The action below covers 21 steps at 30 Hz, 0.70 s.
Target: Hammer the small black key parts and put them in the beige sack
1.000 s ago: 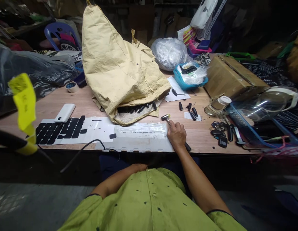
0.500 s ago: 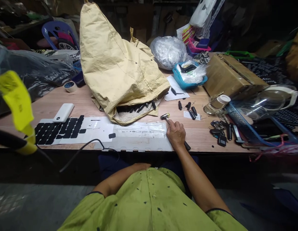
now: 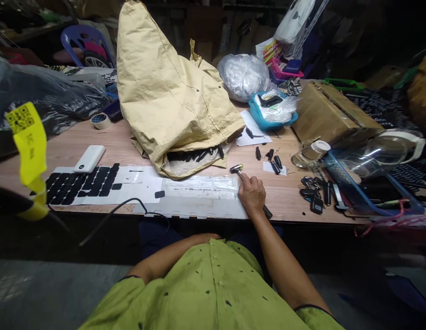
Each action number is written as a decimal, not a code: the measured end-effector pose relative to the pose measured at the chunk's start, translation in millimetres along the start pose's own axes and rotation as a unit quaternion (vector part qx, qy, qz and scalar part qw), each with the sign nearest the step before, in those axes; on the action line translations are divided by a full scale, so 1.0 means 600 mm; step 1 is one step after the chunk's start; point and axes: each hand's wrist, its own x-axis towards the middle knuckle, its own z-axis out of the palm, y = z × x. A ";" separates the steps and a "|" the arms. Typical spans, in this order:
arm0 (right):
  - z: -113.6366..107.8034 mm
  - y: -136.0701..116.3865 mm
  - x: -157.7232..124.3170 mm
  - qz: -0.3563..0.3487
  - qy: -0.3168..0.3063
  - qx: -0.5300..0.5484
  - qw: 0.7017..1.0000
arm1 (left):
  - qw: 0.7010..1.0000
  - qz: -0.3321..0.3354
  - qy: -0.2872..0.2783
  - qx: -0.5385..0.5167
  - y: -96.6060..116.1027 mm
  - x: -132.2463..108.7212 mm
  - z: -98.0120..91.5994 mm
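My right hand (image 3: 252, 193) rests on the table near its front edge, closed around the handle of a small hammer (image 3: 237, 168). The hammer's metal head with a yellowish face points away from me, and the black end of its handle shows below my wrist. Just left of this hand lies a white board (image 3: 199, 204) with clear tape over it. My left hand (image 3: 207, 237) lies low against my lap by the shirt hem, its fingers hidden. Beyond the board, a large tan paper sack (image 3: 174, 96) lies with its mouth towards me, black pieces (image 3: 202, 155) showing inside.
Black stickers (image 3: 66, 185) on white sheets and a white power bank (image 3: 90, 158) lie at left. Several black parts (image 3: 277, 161), keys (image 3: 316, 204), a blue tray (image 3: 374, 208), a cardboard box (image 3: 329, 110) and a teal basket (image 3: 273, 120) occupy the right. A cable (image 3: 113, 215) crosses the front edge.
The camera view has shifted slightly, and the yellow tag at left has swung a little. My right hand keeps its grip on the hammer in the same place.
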 end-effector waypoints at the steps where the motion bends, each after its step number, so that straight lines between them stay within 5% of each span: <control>1: 0.000 0.001 -0.001 -0.002 0.000 0.001 1.000 | 1.000 -0.013 -0.002 0.009 0.011 -0.002 -0.002; 5: -0.004 0.002 -0.003 -0.004 -0.006 0.003 1.000 | 0.997 0.014 -0.029 0.076 0.089 -0.031 -0.031; 9: -0.004 0.002 -0.005 -0.009 -0.004 0.004 1.000 | 0.992 0.121 0.017 0.035 0.186 -0.072 -0.121; 11: -0.003 0.000 -0.005 -0.010 0.000 0.003 1.000 | 0.975 0.121 0.183 0.025 0.217 -0.074 -0.185; 13: -0.001 -0.001 -0.005 -0.009 0.001 0.004 1.000 | 0.898 0.065 0.429 0.072 0.232 -0.061 -0.248; 15: 0.000 -0.003 -0.005 -0.006 0.000 0.006 1.000 | 0.811 -0.022 0.572 0.122 0.234 -0.040 -0.298; 17: 0.001 -0.004 -0.005 -0.005 -0.001 0.007 1.000 | 0.765 -0.089 0.618 0.158 0.229 -0.021 -0.329; 21: 0.001 -0.005 -0.004 -0.007 -0.007 0.009 1.000 | 0.750 -0.151 0.616 0.187 0.222 0.001 -0.345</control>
